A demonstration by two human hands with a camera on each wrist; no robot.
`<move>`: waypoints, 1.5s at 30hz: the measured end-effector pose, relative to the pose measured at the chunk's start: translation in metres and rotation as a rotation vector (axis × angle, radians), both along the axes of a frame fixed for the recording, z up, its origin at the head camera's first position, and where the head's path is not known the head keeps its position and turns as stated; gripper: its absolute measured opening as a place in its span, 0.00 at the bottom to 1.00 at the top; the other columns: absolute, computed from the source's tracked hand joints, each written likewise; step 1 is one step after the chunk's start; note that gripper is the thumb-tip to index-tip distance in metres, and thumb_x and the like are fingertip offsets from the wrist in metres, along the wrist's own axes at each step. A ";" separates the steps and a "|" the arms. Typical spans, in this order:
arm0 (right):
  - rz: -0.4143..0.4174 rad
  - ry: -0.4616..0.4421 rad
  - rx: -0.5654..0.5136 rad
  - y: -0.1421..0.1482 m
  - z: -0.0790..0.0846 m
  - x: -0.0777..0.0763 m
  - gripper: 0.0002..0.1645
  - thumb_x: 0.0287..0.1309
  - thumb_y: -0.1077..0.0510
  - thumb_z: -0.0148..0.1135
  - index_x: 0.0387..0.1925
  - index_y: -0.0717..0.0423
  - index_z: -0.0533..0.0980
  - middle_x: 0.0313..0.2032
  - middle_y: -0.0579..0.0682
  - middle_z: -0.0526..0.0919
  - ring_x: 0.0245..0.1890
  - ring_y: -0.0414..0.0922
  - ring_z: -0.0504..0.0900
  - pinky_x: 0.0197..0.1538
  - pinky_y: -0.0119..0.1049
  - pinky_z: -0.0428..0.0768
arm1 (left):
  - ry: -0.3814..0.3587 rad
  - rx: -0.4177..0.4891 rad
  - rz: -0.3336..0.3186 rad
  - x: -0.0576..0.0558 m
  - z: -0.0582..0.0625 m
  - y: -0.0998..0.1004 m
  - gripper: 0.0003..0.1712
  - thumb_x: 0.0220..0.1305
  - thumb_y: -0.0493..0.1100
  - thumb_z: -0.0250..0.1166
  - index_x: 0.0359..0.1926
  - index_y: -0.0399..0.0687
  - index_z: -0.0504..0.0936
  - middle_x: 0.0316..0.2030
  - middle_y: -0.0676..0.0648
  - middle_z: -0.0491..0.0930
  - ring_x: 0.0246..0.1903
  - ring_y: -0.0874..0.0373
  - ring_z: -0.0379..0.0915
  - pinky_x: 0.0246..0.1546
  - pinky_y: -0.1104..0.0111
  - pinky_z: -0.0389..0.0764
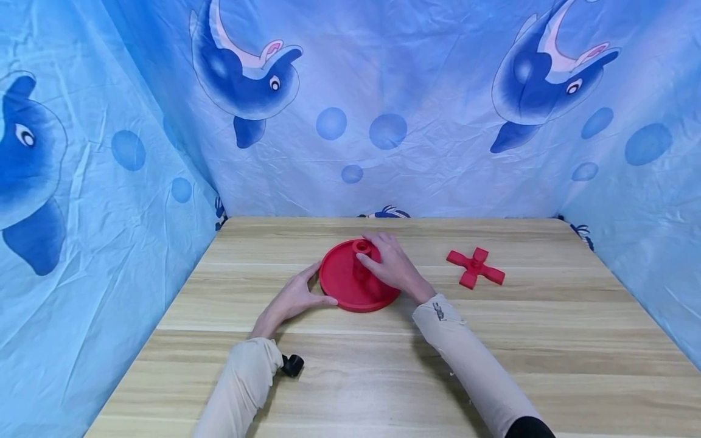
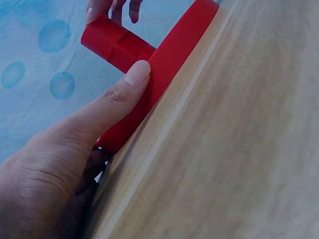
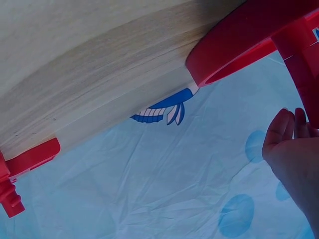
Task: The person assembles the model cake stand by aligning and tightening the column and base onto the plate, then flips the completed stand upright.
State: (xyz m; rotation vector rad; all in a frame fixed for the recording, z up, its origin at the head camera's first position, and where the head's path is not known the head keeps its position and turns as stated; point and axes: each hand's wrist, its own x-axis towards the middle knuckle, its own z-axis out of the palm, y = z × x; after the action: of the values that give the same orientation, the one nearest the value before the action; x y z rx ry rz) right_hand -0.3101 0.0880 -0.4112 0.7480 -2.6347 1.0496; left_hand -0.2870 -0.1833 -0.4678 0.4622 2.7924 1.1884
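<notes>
A round red tray [image 1: 339, 277] with a low raised rim lies flat on the table. From its middle rises a short, hollow red tube [image 1: 361, 248], upright, with a seam line partway up in the left wrist view. My left hand [image 1: 296, 297] grips the tray's near-left edge, thumb [image 2: 137, 74] against the outside of the rim. My right hand [image 1: 390, 261] holds the top of the tube between thumb and fingers. In the right wrist view that hand [image 3: 294, 149] reaches the tube's upper end, partly cut off by the frame.
To the right of the tray lies a red four-armed cross piece [image 1: 476, 267] with a ridged peg standing from its centre. The wooden table [image 1: 350, 365] is enclosed at the back and sides by blue dolphin-print cloth [image 1: 438, 158]. A small black device [image 1: 292, 365] sits at my left cuff.
</notes>
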 end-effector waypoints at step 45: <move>-0.018 0.002 -0.034 -0.002 0.001 0.001 0.31 0.69 0.54 0.67 0.69 0.60 0.74 0.62 0.58 0.77 0.63 0.54 0.72 0.61 0.52 0.80 | 0.006 0.018 -0.015 0.000 0.000 0.000 0.66 0.47 0.70 0.80 0.81 0.54 0.60 0.76 0.45 0.62 0.75 0.44 0.55 0.71 0.43 0.63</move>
State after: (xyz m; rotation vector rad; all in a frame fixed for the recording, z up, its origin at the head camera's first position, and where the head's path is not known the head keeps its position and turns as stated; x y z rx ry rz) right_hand -0.3091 0.0864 -0.4102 0.7170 -2.6104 1.0853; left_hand -0.2867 -0.1831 -0.4673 0.4875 2.7806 1.2121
